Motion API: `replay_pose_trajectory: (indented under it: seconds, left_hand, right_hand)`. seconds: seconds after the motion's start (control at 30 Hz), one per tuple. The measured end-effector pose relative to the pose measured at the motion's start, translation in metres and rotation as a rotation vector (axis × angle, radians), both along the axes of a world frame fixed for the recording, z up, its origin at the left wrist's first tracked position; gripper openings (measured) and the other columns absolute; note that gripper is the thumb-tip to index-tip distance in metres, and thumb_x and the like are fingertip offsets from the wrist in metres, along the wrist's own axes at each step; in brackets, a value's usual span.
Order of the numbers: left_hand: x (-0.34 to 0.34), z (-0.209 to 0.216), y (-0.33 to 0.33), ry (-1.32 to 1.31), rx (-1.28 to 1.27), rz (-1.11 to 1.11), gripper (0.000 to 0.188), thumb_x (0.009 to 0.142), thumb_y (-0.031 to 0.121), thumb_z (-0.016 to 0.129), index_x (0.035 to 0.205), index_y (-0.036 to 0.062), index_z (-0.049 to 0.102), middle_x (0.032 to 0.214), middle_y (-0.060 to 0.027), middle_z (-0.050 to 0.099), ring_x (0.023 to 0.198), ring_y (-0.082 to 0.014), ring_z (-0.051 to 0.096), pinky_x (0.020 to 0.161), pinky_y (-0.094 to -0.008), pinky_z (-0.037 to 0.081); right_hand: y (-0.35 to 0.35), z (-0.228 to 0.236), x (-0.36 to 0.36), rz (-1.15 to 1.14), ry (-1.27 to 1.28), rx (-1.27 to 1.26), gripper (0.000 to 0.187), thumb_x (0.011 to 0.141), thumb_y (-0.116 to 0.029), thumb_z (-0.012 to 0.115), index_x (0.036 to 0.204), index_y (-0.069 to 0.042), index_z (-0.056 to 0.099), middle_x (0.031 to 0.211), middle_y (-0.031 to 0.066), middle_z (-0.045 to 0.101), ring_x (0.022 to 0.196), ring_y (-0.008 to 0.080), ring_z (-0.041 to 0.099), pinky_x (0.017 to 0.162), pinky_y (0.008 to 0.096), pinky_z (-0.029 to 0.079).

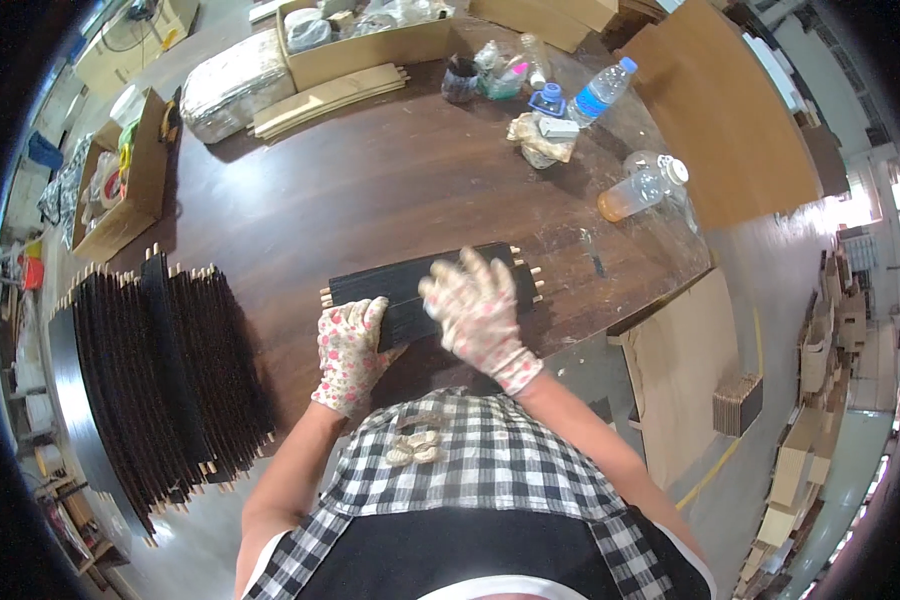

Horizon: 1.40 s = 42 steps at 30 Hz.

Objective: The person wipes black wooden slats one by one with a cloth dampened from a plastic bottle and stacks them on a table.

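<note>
In front of me on the brown table lies a small bundle of black slats [385, 280], pale wooden dowel pegs sticking out of both ends. My left hand [350, 350], in a white glove with a pink flower print, grips the near left edge of the bundle, thumb and fingers against it. My right hand [475, 315], gloved alike, is over the right part of the bundle with its fingers spread; whether it touches the slats I cannot tell. To my left stands a long row of many similar black slats [160, 380] with pegged ends.
On the brown table [370, 190] a cardboard box of odds and ends [370, 45], a wrapped package [240, 85] and pale wooden strips [325, 100] lie at the back. A blue-labelled bottle [600, 90] and a bottle of amber liquid [635, 195] are right. Another box [125, 180] sits left.
</note>
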State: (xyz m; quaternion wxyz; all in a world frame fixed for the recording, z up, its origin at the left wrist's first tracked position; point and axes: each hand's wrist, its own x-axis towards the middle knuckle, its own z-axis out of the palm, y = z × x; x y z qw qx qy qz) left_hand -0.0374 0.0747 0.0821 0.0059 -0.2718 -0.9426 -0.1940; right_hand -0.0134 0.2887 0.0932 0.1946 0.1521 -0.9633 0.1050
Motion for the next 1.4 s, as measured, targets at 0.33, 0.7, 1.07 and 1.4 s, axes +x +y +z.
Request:
replay_pose_trajectory:
  seconds: [0.33,0.7,1.07,1.4]
  left_hand:
    - [0.001,-0.007,-0.002,0.089,0.031,0.007,0.073,0.054,0.022,0.086,0.12,0.0102,0.057,0.111,-0.008,0.062,0.106,-0.0267,0.058,0.093,-0.0433,0.041]
    - [0.001,0.0,-0.002,0.131,0.029,-0.039,0.071,0.058,0.026,0.085,0.12,0.009,0.057,0.112,-0.0094,0.063,0.105,-0.0288,0.058,0.094,-0.0444,0.041]
    - [0.001,0.008,0.0,0.032,-0.158,-0.03,0.07,0.06,0.02,0.084,0.123,0.0086,0.054,0.112,-0.01,0.062,0.105,-0.0286,0.058,0.092,-0.0439,0.043]
    - [0.0,0.004,0.001,0.091,-0.141,-0.043,0.07,0.06,0.021,0.085,0.122,0.0099,0.054,0.109,-0.0099,0.062,0.102,-0.0301,0.06,0.089,-0.0439,0.045]
  right_hand:
    - [0.233,0.018,-0.007,-0.626,0.118,-1.058,0.026,0.101,-0.024,0.05,0.118,-0.006,0.056,0.095,0.0061,0.06,0.065,0.0086,0.054,0.056,0.025,0.049]
    - [0.325,0.053,-0.097,-0.616,0.113,0.263,0.032,0.089,-0.031,0.061,0.116,-0.016,0.064,0.114,0.0114,0.062,0.104,0.0283,0.06,0.09,0.041,0.05]
    - [0.336,0.04,-0.014,-0.777,0.088,-1.521,0.018,0.095,-0.032,0.053,0.096,-0.015,0.057,0.07,-0.0039,0.052,0.05,0.0067,0.047,0.04,0.0211,0.038]
    - [0.309,-0.06,0.033,-0.577,0.147,-2.579,0.019,0.081,-0.027,0.064,0.081,-0.015,0.049,0.064,-0.0036,0.04,0.041,0.0099,0.028,0.034,0.0225,0.023]
